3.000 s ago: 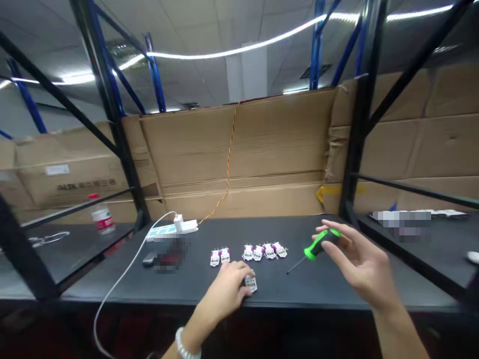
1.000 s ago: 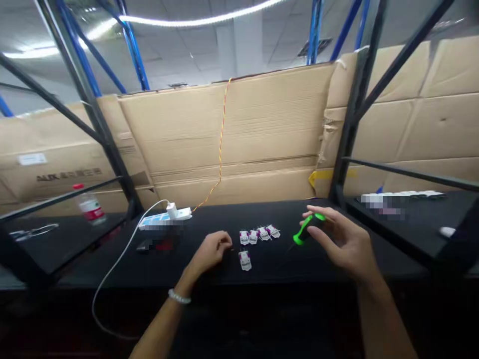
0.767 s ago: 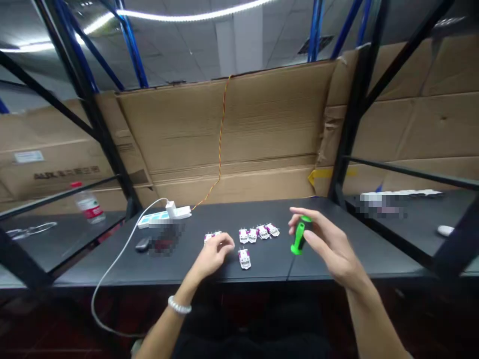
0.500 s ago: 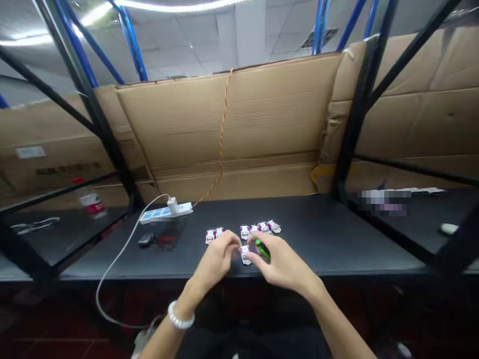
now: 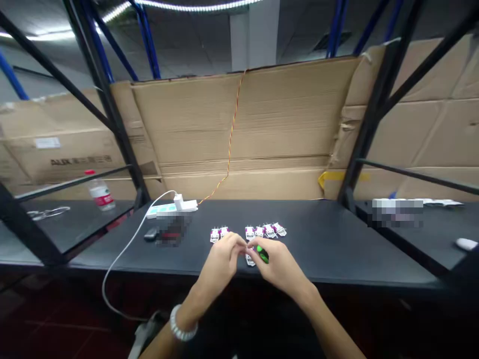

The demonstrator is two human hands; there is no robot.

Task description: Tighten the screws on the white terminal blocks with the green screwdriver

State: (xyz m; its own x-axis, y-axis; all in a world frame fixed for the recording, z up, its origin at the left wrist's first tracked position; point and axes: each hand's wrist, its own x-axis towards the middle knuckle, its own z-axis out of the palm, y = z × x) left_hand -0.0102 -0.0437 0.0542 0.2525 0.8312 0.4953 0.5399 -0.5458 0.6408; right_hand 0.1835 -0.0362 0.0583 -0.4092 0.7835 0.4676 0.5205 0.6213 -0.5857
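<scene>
My left hand (image 5: pixel 224 257) reaches in with thumb and fingers pinched together; what lies between the tips is too small to make out. Fingertips of my right hand (image 5: pixel 280 262) meet it, and a green-and-black tool (image 5: pixel 263 255) is tucked inside that hand's curled fingers. Just under the fingertips, a small white-and-purple part (image 5: pixel 250 260) lies on the black table, partly covered. Beyond the hands stand several similar white-and-purple parts (image 5: pixel 269 231) in a row. Two more such parts (image 5: pixel 214 235) sit to the left, beside my left hand.
A white power strip (image 5: pixel 190 205) with a plugged-in charger (image 5: pixel 178 201) lies at back left, its white cable (image 5: pixel 123 254) hanging over the front edge. Black rack posts (image 5: pixel 368 114) flank the table (image 5: pixel 337 244). Cardboard (image 5: pixel 280 124) walls the back. A bottle (image 5: pixel 101 193) stands left.
The view has shifted slightly, so the scene sits further right. My two hands have closed together, fingertips now meeting over the near part and covering more of it.
</scene>
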